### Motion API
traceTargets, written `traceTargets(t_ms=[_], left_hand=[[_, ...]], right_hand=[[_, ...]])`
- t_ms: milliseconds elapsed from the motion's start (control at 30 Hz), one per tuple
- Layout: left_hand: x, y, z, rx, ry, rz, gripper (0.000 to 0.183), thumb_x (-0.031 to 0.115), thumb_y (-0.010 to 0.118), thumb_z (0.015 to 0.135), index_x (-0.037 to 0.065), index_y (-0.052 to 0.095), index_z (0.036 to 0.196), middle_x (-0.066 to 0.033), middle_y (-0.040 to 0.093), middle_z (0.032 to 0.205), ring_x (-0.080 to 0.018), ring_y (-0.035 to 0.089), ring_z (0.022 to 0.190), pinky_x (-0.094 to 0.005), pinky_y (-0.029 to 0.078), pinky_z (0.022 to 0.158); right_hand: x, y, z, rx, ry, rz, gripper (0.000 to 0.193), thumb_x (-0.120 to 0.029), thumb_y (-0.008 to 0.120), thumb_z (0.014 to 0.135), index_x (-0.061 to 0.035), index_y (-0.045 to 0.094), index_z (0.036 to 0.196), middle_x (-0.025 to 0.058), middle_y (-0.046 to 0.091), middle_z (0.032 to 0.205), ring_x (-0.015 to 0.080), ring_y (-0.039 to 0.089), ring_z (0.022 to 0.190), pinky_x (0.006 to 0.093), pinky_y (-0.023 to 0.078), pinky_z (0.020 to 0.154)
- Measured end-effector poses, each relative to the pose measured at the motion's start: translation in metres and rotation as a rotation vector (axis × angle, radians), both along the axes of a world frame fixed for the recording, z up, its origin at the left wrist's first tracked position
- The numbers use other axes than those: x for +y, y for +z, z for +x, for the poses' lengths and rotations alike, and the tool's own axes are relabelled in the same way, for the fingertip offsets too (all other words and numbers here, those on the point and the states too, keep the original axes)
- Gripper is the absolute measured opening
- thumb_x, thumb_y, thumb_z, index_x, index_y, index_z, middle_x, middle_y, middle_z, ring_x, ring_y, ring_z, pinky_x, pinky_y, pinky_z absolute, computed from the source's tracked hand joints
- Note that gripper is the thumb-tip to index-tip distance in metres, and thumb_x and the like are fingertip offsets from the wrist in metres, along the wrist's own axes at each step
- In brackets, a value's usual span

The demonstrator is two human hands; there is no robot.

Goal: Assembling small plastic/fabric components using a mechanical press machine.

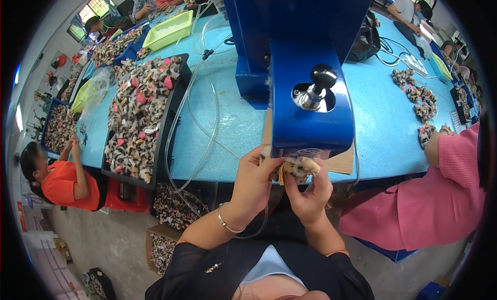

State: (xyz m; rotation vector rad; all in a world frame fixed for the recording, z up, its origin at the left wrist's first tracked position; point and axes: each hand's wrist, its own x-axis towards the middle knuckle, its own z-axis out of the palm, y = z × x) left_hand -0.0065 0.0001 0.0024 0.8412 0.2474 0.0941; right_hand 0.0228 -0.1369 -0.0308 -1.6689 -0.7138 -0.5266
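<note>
Between both hands is a small furry plush piece (pixel 299 170) in grey, white and cream, with a yellow-tan strip on it. My left hand (pixel 252 180) pinches its left side, thumb and fingers closed on it. On the other side, my right hand (pixel 311 195) grips it between thumb and fingers. The piece sits just below the front of a blue machine head (pixel 310 128), which has a black ball knob (pixel 324 76) on top. Whether the piece touches the machine is hidden.
Left of the machine, a black tray (pixel 169 125) is heaped with plush pieces. Clear tubing (pixel 213 111) loops across the blue table (pixel 217 162). Cardboard (pixel 341 163) lies under the machine head. People in red (pixel 70 183) and pink (pixel 409 206) sit on either side.
</note>
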Motion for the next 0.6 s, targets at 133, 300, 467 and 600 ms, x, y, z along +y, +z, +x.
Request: traceTargets(t_ms=[133, 300, 467, 600], left_hand=[[-0.001, -0.010, 0.001, 0.107, -0.115, 0.038, 0.029, 0.008, 0.065, 0.094, -0.005, 0.060, 0.120, -0.0100, 0.067, 0.110, -0.0162, 0.066, 0.099, -0.0295, 0.053, 0.090], [0.013, -0.014, -0.027, 0.061, -0.301, 0.293, 0.048, 0.005, 0.065, 0.091, -0.001, 0.049, 0.137, -0.0135, 0.059, 0.126, -0.0222, 0.059, 0.117, -0.0356, 0.049, 0.097], [0.040, -0.005, -0.045, 0.142, -0.100, 0.499, 0.024, 0.005, 0.064, 0.092, -0.002, 0.063, 0.115, -0.0108, 0.066, 0.108, -0.0199, 0.065, 0.097, -0.0312, 0.051, 0.088], [0.075, -0.005, -0.056, 0.224, 0.246, 0.662, 0.011, 0.004, 0.062, 0.092, 0.000, 0.066, 0.100, -0.0067, 0.068, 0.093, -0.0135, 0.063, 0.080, -0.0280, 0.051, 0.078]], right_hand=[[-0.019, -0.001, 0.002, 0.069, -0.030, -0.101, 0.041, 0.003, 0.075, 0.075, 0.0019, 0.062, 0.113, 0.0133, 0.065, 0.101, 0.0231, 0.066, 0.089, 0.0315, 0.052, 0.081], [-0.080, 0.000, 0.078, 0.263, -0.159, -0.093, 0.032, -0.006, 0.074, 0.077, -0.0022, 0.065, 0.108, 0.0164, 0.070, 0.094, 0.0268, 0.069, 0.080, 0.0357, 0.054, 0.071], [-0.211, -0.015, 0.257, 0.338, -0.773, -0.270, 0.034, -0.021, 0.067, 0.083, -0.0059, 0.063, 0.113, 0.0187, 0.071, 0.095, 0.0332, 0.070, 0.088, 0.0416, 0.053, 0.078], [-0.293, -0.074, 0.378, 0.349, -0.931, -0.336, 0.046, -0.028, 0.065, 0.081, -0.0118, 0.063, 0.124, 0.0248, 0.070, 0.103, 0.0419, 0.068, 0.097, 0.0489, 0.053, 0.086]])
